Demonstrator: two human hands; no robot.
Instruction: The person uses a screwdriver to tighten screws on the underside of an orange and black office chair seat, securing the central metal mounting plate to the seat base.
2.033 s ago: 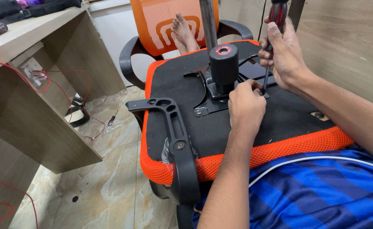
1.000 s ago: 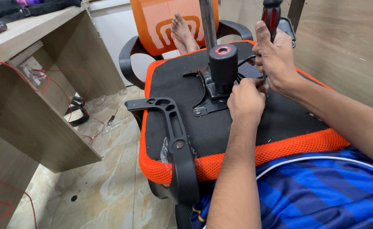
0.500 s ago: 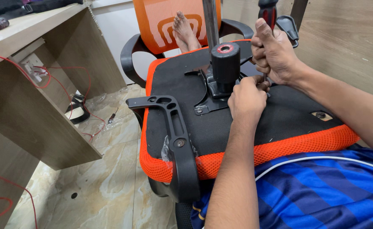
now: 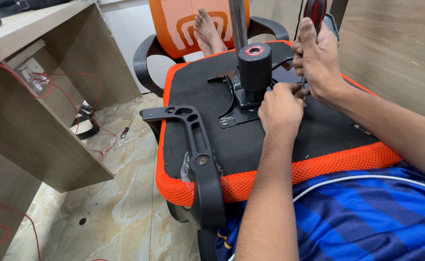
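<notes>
An upturned office chair seat (image 4: 222, 140) with a black underside and orange mesh edge rests across my lap. A black metal mechanism plate with a round column socket (image 4: 254, 67) is on it. My right hand (image 4: 319, 60) grips a screwdriver (image 4: 314, 12) with a red and black handle, held upright, its tip down beside the plate. My left hand (image 4: 281, 108) is closed beside the plate, fingers pinched around the screwdriver's tip; what they hold is hidden. A black armrest (image 4: 198, 159) sticks up at the seat's left edge.
Another person's bare foot (image 4: 210, 31) rests on an orange chair back (image 4: 198, 21) behind the seat. A wooden desk (image 4: 33, 96) with red wires (image 4: 67, 92) stands to the left. A small screwdriver (image 4: 124, 131) lies on the marble floor (image 4: 101, 208).
My right hand has kept turning the screwdriver in place, shifting its grip on the handle. My left hand stayed by the plate. The view moved slightly.
</notes>
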